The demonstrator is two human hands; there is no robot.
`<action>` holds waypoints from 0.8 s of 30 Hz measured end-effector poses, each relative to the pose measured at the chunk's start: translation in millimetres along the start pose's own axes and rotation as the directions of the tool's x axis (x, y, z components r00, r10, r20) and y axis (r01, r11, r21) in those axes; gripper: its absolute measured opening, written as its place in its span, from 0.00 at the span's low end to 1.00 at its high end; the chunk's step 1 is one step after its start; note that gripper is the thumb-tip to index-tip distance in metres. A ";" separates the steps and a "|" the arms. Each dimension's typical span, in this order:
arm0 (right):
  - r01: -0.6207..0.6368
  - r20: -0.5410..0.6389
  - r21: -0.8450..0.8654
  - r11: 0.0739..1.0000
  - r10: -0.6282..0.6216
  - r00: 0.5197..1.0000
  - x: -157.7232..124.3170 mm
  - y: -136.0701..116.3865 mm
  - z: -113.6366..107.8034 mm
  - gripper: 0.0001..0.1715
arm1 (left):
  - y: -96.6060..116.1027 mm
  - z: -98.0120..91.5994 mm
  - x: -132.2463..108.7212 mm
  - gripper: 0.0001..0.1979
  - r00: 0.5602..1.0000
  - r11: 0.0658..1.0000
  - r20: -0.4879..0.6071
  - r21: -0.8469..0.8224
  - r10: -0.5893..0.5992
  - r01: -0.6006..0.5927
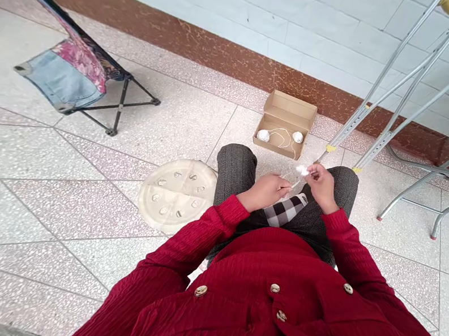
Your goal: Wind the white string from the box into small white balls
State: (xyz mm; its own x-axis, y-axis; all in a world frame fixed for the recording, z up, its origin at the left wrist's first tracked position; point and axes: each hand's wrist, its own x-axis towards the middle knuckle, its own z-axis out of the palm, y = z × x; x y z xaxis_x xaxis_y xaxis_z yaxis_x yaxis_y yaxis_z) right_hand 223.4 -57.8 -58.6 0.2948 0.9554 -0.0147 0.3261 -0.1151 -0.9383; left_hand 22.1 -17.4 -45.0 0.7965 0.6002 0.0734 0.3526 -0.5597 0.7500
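Item: left hand (267,191), mine. Back is facing up, elbow bending, wrist reaching inward; fingers are pinching a slender pale piece (296,184), too small to identify. Item: right hand (321,186), mine. It is angling inward near my right knee, fingers pinching a white yarn piece (302,170) between both hands. Item: cardboard box (290,109), lying open on the floor (189,119), holding two white yarn balls (263,135).

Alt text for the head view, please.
A seated person's left hand pinches a thin pale item; the right hand holds a small white fluffy piece. In front, an open cardboard box holds two white balls, apparently yarn.
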 end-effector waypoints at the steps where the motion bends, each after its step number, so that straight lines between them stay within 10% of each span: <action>1: 0.011 0.077 -0.058 0.998 -0.006 0.997 -3.6 3.3 2.4 0.07 | -0.7 -5.9 -0.3 0.16 1.000 0.999 -0.025 0.044 0.015 -0.013; 6: -0.128 0.408 0.212 0.969 0.031 0.912 -34.1 -13.9 14.1 0.11 | -7.4 -25.1 6.4 0.14 0.996 0.999 -0.093 0.042 0.012 -0.008; 13: -0.233 0.217 0.495 0.837 0.140 0.966 -11.5 -35.5 11.1 0.19 | -0.9 -0.6 12.1 0.17 0.987 0.960 -0.050 -0.244 -0.153 0.137; 18: -0.029 0.005 0.150 0.988 0.029 1.000 11.6 -5.8 15.0 0.15 | 4.3 -12.0 7.8 0.17 0.999 1.000 -0.026 -0.010 -0.020 0.020; 24: 0.096 0.219 -0.005 0.995 -0.092 0.971 -11.9 -5.5 23.5 0.07 | -4.9 -52.4 19.6 0.14 0.982 0.972 -0.131 0.210 0.135 -0.106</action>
State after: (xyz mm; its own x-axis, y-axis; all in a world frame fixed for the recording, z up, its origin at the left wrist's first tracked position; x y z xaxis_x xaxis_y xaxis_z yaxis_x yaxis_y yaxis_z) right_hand 197.0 -62.2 -61.4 0.0599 0.9982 -0.0031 0.3573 -0.0244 -0.9337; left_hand 10.2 27.0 -12.8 0.7653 0.5888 0.2601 0.3618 -0.7277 0.5827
